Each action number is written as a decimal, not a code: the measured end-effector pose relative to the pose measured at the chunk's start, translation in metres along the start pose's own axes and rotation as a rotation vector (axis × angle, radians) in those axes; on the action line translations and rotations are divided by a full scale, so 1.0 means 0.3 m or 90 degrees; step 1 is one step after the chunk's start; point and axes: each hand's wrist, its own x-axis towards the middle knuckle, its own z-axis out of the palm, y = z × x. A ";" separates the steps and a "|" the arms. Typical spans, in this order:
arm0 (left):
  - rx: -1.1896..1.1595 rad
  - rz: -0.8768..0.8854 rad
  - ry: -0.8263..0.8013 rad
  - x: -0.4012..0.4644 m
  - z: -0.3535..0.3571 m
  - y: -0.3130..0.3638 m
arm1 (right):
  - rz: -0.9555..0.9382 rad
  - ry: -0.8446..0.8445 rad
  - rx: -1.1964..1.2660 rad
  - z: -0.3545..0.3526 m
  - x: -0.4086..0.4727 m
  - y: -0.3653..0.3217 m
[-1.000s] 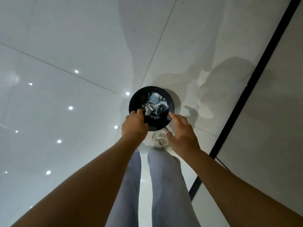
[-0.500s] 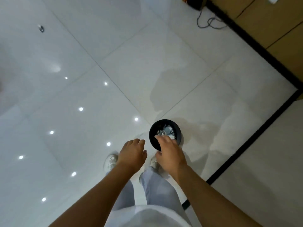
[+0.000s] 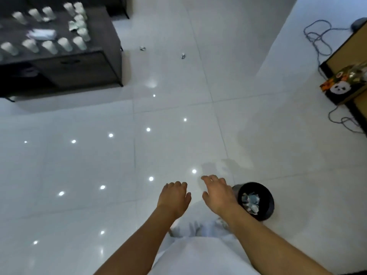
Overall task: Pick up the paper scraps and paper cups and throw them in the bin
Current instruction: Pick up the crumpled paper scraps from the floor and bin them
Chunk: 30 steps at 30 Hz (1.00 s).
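Both hands are hanging over the white tiled floor [image 3: 79, 175], holding nothing. The left hand [image 3: 173, 197] and right hand [image 3: 217, 192] are showing relaxed, loosely spread fingers. The black bin [image 3: 265, 195], containing crumpled paper scraps [image 3: 250, 201], is standing on the floor just beside the right wrist. Paper cups [image 3: 64, 44] are standing along the dark table [image 3: 103, 32] edges, well apart. Two loose scraps [image 3: 142, 48] are lying on the floor near that table.

A room indoors, likely a home or office lounge: glossy white floor tiles [image 3: 79, 165] mirror ceiling spotlights, a low dark cabinet [image 3: 79, 62] carries rows of paper cups [image 3: 47, 46], loose cables [image 3: 317, 38] trail by a wooden unit [image 3: 345, 54], and a small black bin [image 3: 266, 197] stands on the floor
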 end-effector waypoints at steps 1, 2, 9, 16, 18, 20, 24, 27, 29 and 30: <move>-0.010 -0.023 0.006 -0.043 -0.008 -0.077 | -0.023 -0.004 -0.016 0.015 0.006 -0.088; -0.019 -0.046 0.012 -0.088 -0.012 -0.154 | -0.048 -0.009 -0.032 0.032 0.012 -0.176; -0.095 -0.214 0.052 -0.418 -0.003 -0.655 | -0.219 -0.049 -0.122 0.184 0.042 -0.768; -0.222 -0.372 0.085 -0.652 0.045 -0.993 | -0.349 -0.107 -0.206 0.304 0.095 -1.198; -0.254 -0.410 0.094 -0.681 0.046 -1.083 | -0.369 -0.131 -0.222 0.325 0.125 -1.303; -0.280 -0.445 0.103 -0.685 0.032 -1.180 | -0.393 -0.154 -0.245 0.337 0.174 -1.400; -0.328 -0.498 0.137 -0.640 -0.045 -1.423 | -0.427 -0.179 -0.277 0.334 0.336 -1.631; -0.361 -0.529 0.157 -0.584 -0.124 -1.638 | -0.451 -0.182 -0.286 0.320 0.492 -1.849; -0.374 -0.547 0.159 -0.546 -0.187 -1.782 | -0.463 -0.183 -0.297 0.297 0.594 -2.003; -0.380 -0.556 0.160 -0.531 -0.220 -1.851 | -0.466 -0.187 -0.300 0.286 0.640 -2.076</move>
